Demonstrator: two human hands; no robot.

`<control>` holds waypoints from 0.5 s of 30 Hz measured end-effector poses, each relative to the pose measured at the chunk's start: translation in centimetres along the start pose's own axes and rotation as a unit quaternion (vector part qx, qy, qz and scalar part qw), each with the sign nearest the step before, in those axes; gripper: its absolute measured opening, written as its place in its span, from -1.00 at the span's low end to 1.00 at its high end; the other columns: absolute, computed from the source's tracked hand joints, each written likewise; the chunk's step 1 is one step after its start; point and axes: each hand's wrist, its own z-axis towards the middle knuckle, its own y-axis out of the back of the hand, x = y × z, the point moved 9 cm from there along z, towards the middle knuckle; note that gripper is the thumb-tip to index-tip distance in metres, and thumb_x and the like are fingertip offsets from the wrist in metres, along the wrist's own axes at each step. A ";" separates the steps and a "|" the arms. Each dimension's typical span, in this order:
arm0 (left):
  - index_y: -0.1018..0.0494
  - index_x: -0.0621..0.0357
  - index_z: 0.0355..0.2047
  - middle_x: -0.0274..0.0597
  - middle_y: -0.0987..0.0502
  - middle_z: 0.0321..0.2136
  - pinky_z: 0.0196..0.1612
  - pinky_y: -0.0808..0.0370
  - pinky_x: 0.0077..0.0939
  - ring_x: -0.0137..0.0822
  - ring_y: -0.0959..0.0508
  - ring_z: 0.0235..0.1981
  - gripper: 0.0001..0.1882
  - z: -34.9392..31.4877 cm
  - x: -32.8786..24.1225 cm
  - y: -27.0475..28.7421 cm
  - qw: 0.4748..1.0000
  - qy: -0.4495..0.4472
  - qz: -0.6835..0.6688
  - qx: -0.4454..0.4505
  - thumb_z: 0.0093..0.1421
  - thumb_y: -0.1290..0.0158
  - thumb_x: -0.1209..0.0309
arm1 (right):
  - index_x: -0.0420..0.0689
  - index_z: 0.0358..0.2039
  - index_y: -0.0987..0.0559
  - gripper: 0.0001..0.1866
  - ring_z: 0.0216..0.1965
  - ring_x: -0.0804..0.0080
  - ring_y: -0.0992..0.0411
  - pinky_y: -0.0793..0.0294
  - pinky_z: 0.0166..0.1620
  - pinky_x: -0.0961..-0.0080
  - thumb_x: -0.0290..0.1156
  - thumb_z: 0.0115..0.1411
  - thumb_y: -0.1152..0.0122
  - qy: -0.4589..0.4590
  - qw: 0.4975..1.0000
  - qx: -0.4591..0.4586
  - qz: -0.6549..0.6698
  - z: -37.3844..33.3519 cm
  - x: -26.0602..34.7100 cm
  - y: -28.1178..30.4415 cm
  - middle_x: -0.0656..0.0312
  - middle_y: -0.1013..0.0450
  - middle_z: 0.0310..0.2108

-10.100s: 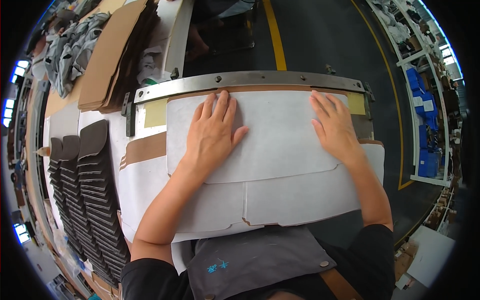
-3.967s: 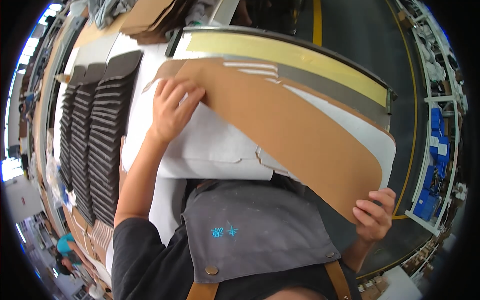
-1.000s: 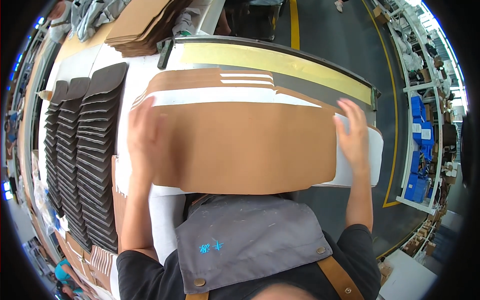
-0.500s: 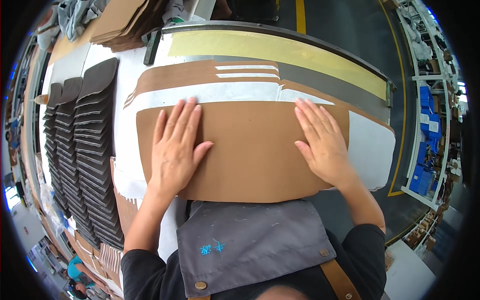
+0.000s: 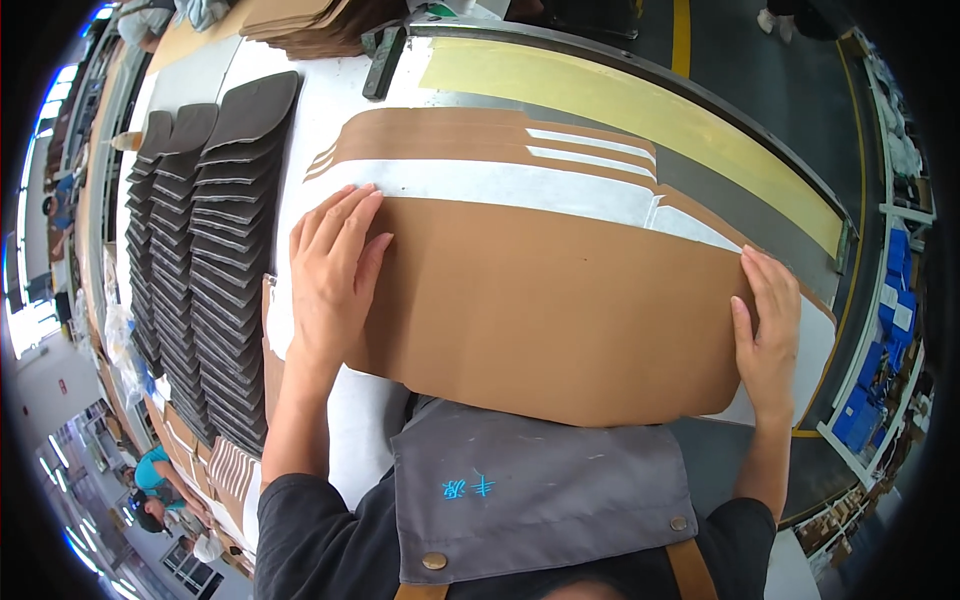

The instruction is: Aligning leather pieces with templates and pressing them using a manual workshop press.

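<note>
A smooth brown leather-like panel point(image 5: 560, 310) lies across the table in front of me, its near edge over my apron. My left hand point(image 5: 335, 265) rests at the panel's left end, fingers stretched toward its far corner and thumb apart. At the right end my right hand point(image 5: 770, 325) lies along the edge, fingers extended and slightly bent, thumb apart on the brown surface. Neither hand is closed around the panel. Beyond it, more brown panels with white bands point(image 5: 500, 185) lie overlapped in steps. A white area shows beside my right hand.
Three rows of overlapping dark grey padded pieces point(image 5: 240, 230) stand at the left. A stack of brown sheets point(image 5: 310, 25) and a dark clamp-like block point(image 5: 384, 62) sit at the back. Pale yellow strip point(image 5: 640, 110) runs along the far table edge. Shelving with blue bins point(image 5: 890, 310) stands right.
Both hands have moved outward to the panel's ends, from lying flat on it. The panel now sits slightly turned, its right end nearer me. The whole view has also shifted.
</note>
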 end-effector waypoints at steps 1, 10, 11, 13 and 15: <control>-0.46 0.22 -0.02 -0.15 -0.51 -0.05 0.05 -0.36 -0.24 -0.09 -0.46 0.03 -0.56 0.3 0.1 0.0 1.000 -0.007 -0.016 0.006 0.04 -0.21 0.54 | -0.18 0.13 -0.41 -0.53 0.18 0.11 -0.27 -0.22 0.23 0.23 -0.51 0.17 -0.11 0.000 1.000 0.000 0.000 0.2 0.0 0.0 0.14 -0.34 0.15; -0.54 0.26 -0.35 -0.26 -0.49 -0.43 -0.31 -0.46 -0.54 -0.42 -0.49 -0.44 -0.79 2.5 3.2 -1.0 0.962 0.111 -0.230 0.096 -0.05 -0.24 0.65 | -0.20 -0.21 -0.51 -0.74 -0.13 0.21 -0.33 -0.36 -0.05 0.37 -0.54 0.04 -0.27 -0.042 0.993 -0.023 0.108 2.7 -2.1 1.1 0.18 -0.38 -0.24; -0.51 0.30 -0.44 -0.30 -0.49 -0.46 -0.38 -0.43 -0.61 -0.52 -0.46 -0.49 -0.88 2.6 3.5 -1.2 0.951 0.120 -0.274 0.080 -0.02 -0.21 0.67 | -0.20 -0.26 -0.49 -0.76 -0.14 0.22 -0.32 -0.36 -0.06 0.39 -0.54 0.03 -0.28 -0.041 0.992 -0.012 0.115 2.8 -2.2 1.0 0.19 -0.38 -0.24; -0.48 0.30 -0.44 -0.30 -0.47 -0.45 -0.33 -0.40 -0.63 -0.52 -0.45 -0.44 -0.87 2.9 3.7 -1.2 0.944 0.110 -0.301 0.079 0.00 -0.21 0.68 | -0.20 -0.30 -0.48 -0.78 -0.14 0.22 -0.32 -0.36 -0.08 0.41 -0.53 0.02 -0.28 -0.052 0.992 -0.002 0.111 2.9 -2.7 1.0 0.19 -0.38 -0.25; -0.46 0.31 -0.43 -0.30 -0.46 -0.42 -0.26 -0.38 -0.66 -0.51 -0.45 -0.36 -0.86 2.4 4.3 -1.0 0.933 0.110 -0.332 0.079 0.02 -0.19 0.70 | -0.20 -0.33 -0.47 -0.79 -0.21 0.30 -0.37 -0.38 -0.13 0.44 -0.51 0.03 -0.29 -0.043 0.988 0.010 0.147 3.2 -2.9 1.0 0.20 -0.39 -0.30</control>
